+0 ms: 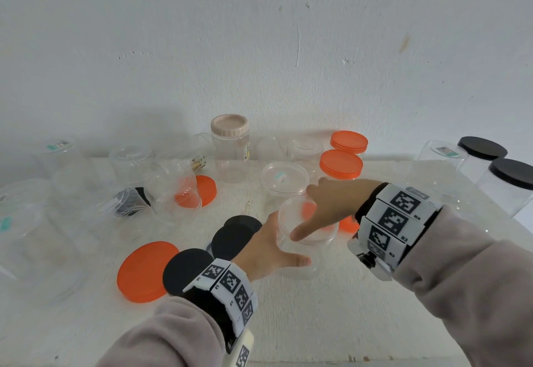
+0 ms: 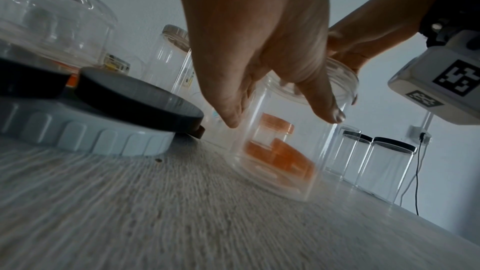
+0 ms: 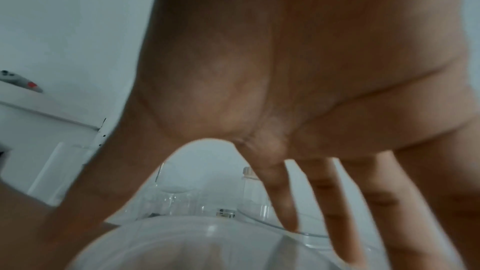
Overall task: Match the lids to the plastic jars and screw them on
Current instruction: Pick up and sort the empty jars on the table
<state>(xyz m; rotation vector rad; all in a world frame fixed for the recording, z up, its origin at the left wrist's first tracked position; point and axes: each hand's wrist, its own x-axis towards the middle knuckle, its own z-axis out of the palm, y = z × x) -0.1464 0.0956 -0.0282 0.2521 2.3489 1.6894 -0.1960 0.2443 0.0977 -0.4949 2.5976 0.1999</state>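
Observation:
A clear plastic jar (image 1: pixel 297 273) stands upright at the middle of the white table (image 1: pixel 331 323), with a clear lid (image 1: pixel 291 214) on its mouth. My left hand (image 1: pixel 284 240) holds the jar's body, thumb in front and fingers on its far left side. In the left wrist view the jar (image 2: pixel 280 167) sits between the thumb and fingers of my left hand (image 2: pixel 283 118). My right hand (image 1: pixel 314 212) spans the lid from above, thumb on the near rim and fingers spread over the far rim. The right wrist view shows my right hand (image 3: pixel 176 213) over the lid (image 3: pixel 194 243).
Loose lids lie left of the jar: a large orange lid (image 1: pixel 147 271), two black lids (image 1: pixel 187 271) (image 1: pixel 233 240) and another orange lid (image 1: pixel 206 190). Lidded jars stand behind: orange-lidded (image 1: pixel 341 165), beige-lidded (image 1: pixel 229 147), black-lidded (image 1: pixel 512 182). Open clear jars (image 1: pixel 57 208) crowd the left.

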